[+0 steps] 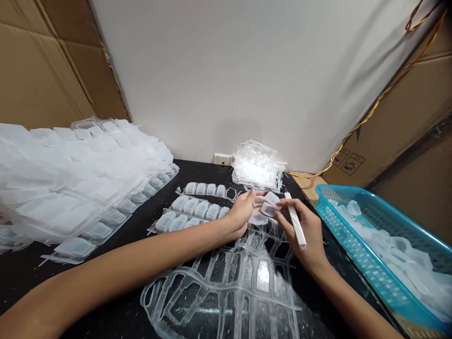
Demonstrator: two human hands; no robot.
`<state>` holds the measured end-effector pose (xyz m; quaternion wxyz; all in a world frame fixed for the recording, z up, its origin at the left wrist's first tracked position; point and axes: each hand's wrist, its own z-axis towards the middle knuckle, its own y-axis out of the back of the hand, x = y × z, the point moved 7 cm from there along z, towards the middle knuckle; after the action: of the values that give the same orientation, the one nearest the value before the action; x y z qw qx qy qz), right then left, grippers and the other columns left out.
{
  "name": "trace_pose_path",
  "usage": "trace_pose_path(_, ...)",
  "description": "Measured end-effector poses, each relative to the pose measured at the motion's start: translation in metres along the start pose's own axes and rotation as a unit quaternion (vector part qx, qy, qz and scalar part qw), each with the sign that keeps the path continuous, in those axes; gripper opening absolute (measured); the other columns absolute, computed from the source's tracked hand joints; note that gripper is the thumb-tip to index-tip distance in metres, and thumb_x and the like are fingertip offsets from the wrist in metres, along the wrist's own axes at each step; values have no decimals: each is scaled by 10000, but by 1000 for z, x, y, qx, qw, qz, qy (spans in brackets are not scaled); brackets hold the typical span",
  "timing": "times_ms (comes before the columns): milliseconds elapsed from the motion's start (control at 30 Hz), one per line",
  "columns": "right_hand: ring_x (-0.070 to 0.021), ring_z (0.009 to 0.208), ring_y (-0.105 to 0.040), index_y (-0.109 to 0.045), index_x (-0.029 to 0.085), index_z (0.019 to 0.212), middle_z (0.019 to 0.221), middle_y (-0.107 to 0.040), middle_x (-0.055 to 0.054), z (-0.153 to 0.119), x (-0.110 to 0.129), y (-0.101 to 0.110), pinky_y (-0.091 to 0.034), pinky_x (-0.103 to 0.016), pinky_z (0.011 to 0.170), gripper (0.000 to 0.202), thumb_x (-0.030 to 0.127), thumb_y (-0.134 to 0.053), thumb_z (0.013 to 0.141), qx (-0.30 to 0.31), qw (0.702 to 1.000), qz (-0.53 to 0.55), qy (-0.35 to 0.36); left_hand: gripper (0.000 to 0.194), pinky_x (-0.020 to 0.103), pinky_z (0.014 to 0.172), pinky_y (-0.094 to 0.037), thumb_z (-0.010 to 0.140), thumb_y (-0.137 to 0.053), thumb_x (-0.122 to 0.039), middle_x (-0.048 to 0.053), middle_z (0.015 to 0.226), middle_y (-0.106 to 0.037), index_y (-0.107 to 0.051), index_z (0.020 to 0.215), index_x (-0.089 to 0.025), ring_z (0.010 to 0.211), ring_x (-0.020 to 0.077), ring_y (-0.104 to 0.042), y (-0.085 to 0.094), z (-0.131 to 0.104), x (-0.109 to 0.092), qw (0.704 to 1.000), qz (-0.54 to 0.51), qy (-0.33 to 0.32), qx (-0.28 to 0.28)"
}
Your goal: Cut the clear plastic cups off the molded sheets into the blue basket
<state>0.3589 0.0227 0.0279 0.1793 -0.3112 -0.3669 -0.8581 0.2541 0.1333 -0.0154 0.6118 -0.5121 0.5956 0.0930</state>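
My left hand is closed around several small translucent plastic cup-like pieces near the middle of the table. Facing it, my right hand touches the nearest piece with its fingertips. A slim white stick-like tool, its grip seemingly wrapped, lies across the right hand between thumb and fingers. Its far tip is too small to make out. Under and beyond my left forearm lie rows of joined translucent pieces. An emptied clear plastic frame is spread on the table below both hands.
A big heap of moulded sheets fills the left side. Scrap frames are piled by the wall, near a socket. At right stands a blue basket containing loose pieces. Cardboard and twisted wires flank the black table.
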Motion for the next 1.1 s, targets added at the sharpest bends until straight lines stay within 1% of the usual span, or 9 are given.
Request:
trace_pose_path(167, -180, 661, -597, -650, 205, 932, 850, -697, -25, -2, -4, 0, -445, -289, 646, 179, 376, -663, 880, -23, 999, 10, -22, 334, 315, 948, -553, 1072, -366, -266, 159, 913, -725, -640, 1022, -82, 867, 182, -727, -1, 0, -1, 996, -85, -21, -14)
trace_pose_path(333, -166, 642, -580, -656, 215, 951, 837, -687, -2, -2, -4, 9, -439, -275, 630, 168, 360, -687, 872, -62, 998, 21, -20, 416, 330, 925, -580, 1078, -314, -322, 214, 991, -712, -627, 1034, -51, 901, 213, -726, -2, -1, 0, 994, -108, -4, -18)
trace_pose_path(433, -163, 660, -592, -647, 224, 950, 894, -693, -9, -3, 2, 11, -447, -271, 641, 130, 327, -687, 881, -60, 998, 25, 7, 454, 321, 910, -594, 1073, -317, -377, 239, 1064, -691, -627, 1010, -51, 925, 228, -728, 2, 2, -9, 994, -109, 4, -20)
trace_pose_path(567, -184, 802, -647, -626, 229, 937, 984, -687, -36, -8, 20, -7, -474, -273, 730, 24, 242, -635, 918, 39, 994, 42, 93, 409, 343, 902, -611, 1063, -368, -367, 230, 1100, -683, -640, 996, -70, 976, 255, -719, 19, 14, -53, 993, -88, -77, -34)
trace_pose_path(700, -174, 851, -627, -618, 236, 984, 1010, -653, -41, -18, 35, -36, -465, -256, 753, 54, 252, -648, 942, 215, 961, 42, 171, 191, 318, 900, -619, 976, -442, -77, 176, 1030, -675, -624, 920, -78, 990, 215, -696, 45, 25, -98, 979, -99, -154, -89)
trace_pose_path(800, -178, 892, -623, -618, 236, 1031, 1057, -650, -51, -23, 37, -47, -458, -262, 784, 70, 249, -629, 963, 270, 942, 17, 197, 229, 302, 944, -602, 893, -434, 49, 151, 1053, -658, -622, 890, -81, 1010, 182, -678, 53, 29, -111, 977, -80, -166, -103)
trace_pose_path(900, -182, 871, -620, -632, 220, 1012, 987, -656, -50, -24, 41, -52, -454, -263, 773, 59, 193, -599, 971, 259, 939, -6, 226, 229, 345, 989, -585, 889, -452, 48, 147, 1045, -667, -636, 858, -84, 999, 183, -676, 48, 28, -114, 980, -47, -173, -88)
trace_pose_path(1000, -153, 784, -622, -645, 207, 951, 900, -655, -26, -22, 47, -53, -454, -225, 703, 54, 158, -623, 945, 224, 943, -3, 247, 206, 390, 1026, -564, 884, -502, 37, 144, 1016, -692, -662, 843, -86, 967, 196, -692, 29, 20, -110, 985, -13, -165, -40)
trace_pose_path(1100, -119, 727, -626, -647, 214, 895, 849, -652, 7, -11, 53, -39, -452, -189, 670, 83, 140, -625, 924, 175, 951, -27, 252, 166, 377, 1056, -538, 887, -542, 7, 144, 1040, -705, -674, 852, -86, 972, 202, -708, 11, 12, -106, 986, 36, -159, 14)
